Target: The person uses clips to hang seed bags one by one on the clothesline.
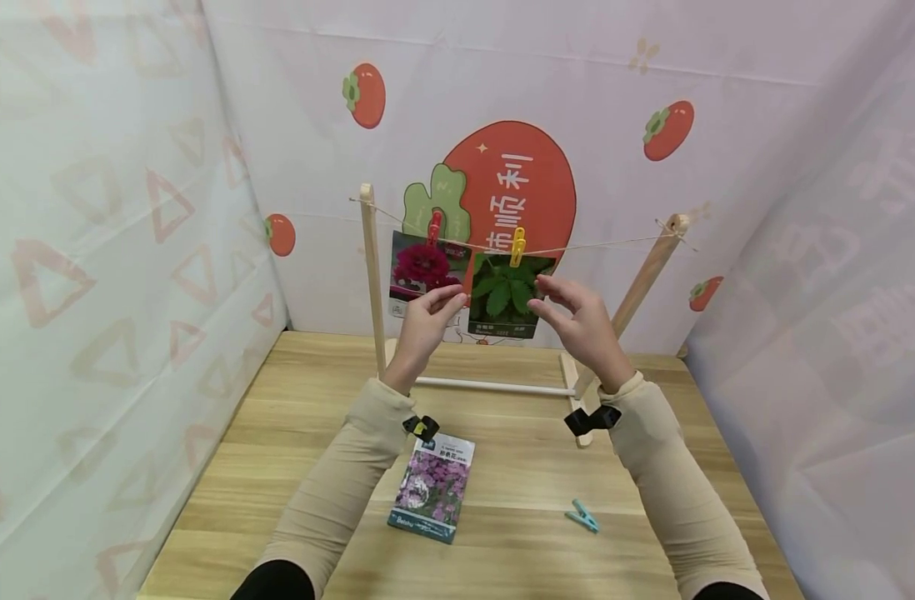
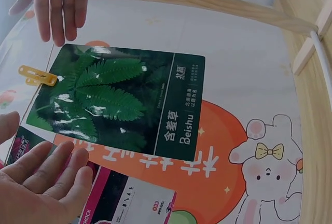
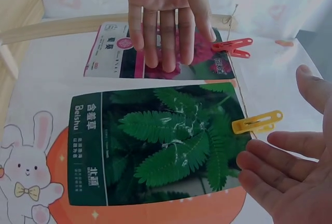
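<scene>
Currently, right hand (image 1: 581, 327): it stands at the right edge of the green packet, thumb and fingers moderately apart, with a gap between them; whether a fingertip touches the packet, I cannot tell.
Left hand (image 1: 426, 329): it is raised just beside the left edge of the same packet, with thumb and fingers also apart and its grip empty; from the head view it covers a lower part of the pink packet.
Green packet (image 1: 502, 296): it hangs between the two hands, its picture of leaves facing the person.
Yellow clip (image 1: 517, 247): it bites the top edge of the green packet and keeps it on the string (image 1: 615, 243).
Pink packet (image 1: 425, 267): it hangs to the left of the green one, near to it, under the red clip (image 1: 434, 227).
Posts: the string goes from the left post (image 1: 372, 283) to the right post (image 1: 651, 267), which leans outward; a white rod (image 1: 495, 386) runs low between them.
Table (image 1: 517, 467): on its wooden top a purple packet (image 1: 433, 492) lies flat, near the left sleeve (image 1: 345, 479), and a blue clip (image 1: 582, 517) lies to the right of it.
Cloth (image 1: 315, 125): it is pale, printed with red fruits, and hangs behind the posts.
</scene>
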The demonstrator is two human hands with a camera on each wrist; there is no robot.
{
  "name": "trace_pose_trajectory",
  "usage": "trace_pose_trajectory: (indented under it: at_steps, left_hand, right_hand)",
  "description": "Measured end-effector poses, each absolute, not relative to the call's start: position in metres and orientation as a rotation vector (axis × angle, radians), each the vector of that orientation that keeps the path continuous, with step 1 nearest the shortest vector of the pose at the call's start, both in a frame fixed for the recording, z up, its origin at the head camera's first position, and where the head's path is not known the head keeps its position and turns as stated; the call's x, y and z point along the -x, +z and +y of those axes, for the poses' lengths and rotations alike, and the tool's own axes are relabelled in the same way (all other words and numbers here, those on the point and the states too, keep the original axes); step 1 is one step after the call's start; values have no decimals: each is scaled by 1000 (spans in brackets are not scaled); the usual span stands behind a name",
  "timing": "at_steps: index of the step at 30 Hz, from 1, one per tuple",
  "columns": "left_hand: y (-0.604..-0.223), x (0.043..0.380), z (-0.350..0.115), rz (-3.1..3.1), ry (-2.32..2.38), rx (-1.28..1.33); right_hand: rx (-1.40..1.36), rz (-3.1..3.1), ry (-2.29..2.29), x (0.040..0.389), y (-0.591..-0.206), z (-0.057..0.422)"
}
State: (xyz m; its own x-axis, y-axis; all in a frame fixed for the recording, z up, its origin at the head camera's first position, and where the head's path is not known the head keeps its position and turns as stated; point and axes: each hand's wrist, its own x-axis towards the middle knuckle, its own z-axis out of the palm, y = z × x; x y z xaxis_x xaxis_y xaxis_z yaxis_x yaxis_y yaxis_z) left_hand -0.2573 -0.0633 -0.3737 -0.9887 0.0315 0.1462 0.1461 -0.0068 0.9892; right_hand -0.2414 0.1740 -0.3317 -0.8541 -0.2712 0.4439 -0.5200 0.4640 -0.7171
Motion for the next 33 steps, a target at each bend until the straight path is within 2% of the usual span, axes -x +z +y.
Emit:
trace_pose_trajectory:
  at_steps: [21,33]
  left_hand:
    - [-401,233,-76,-2259,-2119,207]
    - [-409,221,-83,-2261,-2126,175]
  right_hand:
    - [-633,-2452,1278,197,-377,194]
    - [-580,-2431,1280,183,-400,200]
